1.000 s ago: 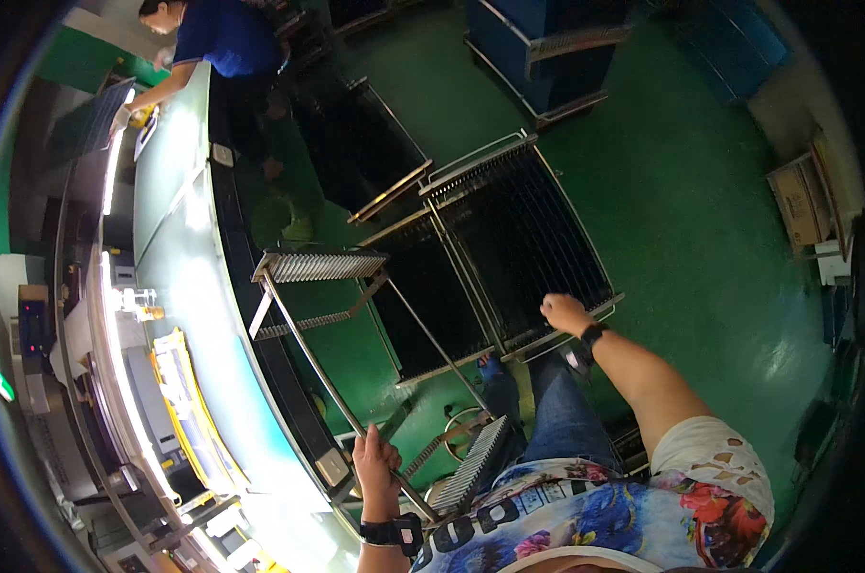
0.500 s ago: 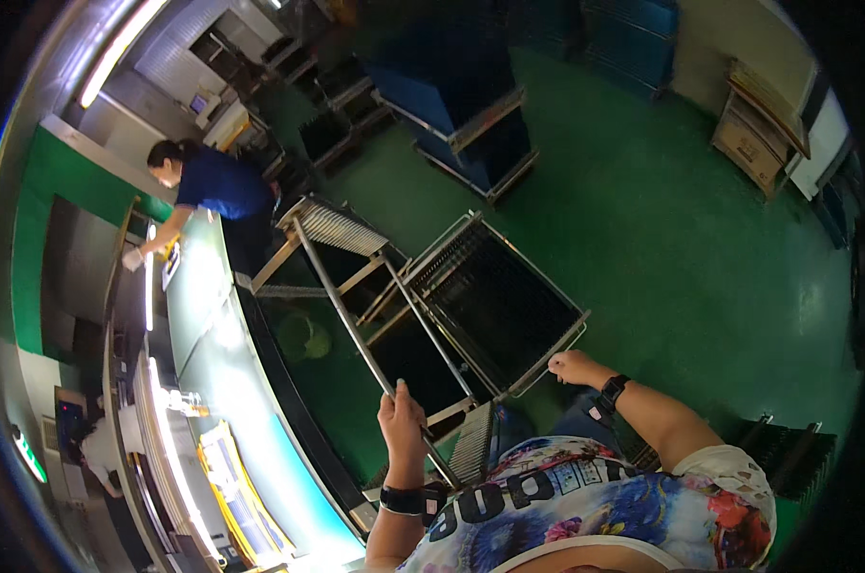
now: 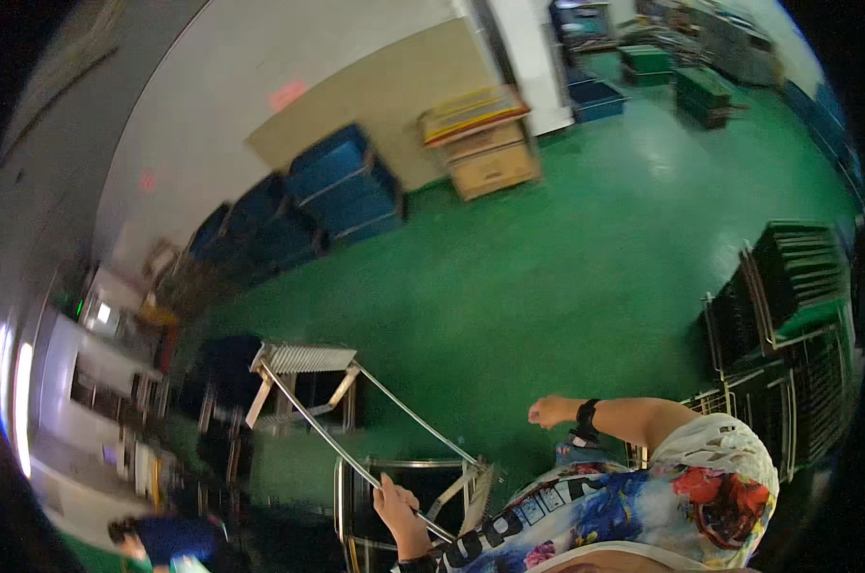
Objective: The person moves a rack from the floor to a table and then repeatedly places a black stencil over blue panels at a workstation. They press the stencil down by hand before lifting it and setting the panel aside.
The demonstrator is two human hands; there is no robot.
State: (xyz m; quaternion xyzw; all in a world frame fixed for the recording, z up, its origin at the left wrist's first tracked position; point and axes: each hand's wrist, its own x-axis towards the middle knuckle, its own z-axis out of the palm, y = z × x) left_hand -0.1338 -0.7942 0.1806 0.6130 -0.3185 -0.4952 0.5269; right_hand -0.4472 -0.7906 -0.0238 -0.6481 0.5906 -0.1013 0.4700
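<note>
Two hands in view: left hand is wrapped round a long rail of the metal rack, tilted, left of centre. Right hand is held out over the green floor, loosely curled; whether anything is pinched can't be told. Dark racks are stacked far right.

Smooth, shiny metal rods and a ribbed, duller metal comb bar form a rack at lower centre of the frame, against a smooth, glossy green floor. A brown cardboard carton, upper centre, and a pale wall, upper left, look matt. Lower right, a printed cloth shirt has a white openwork fabric sleeve.
</note>
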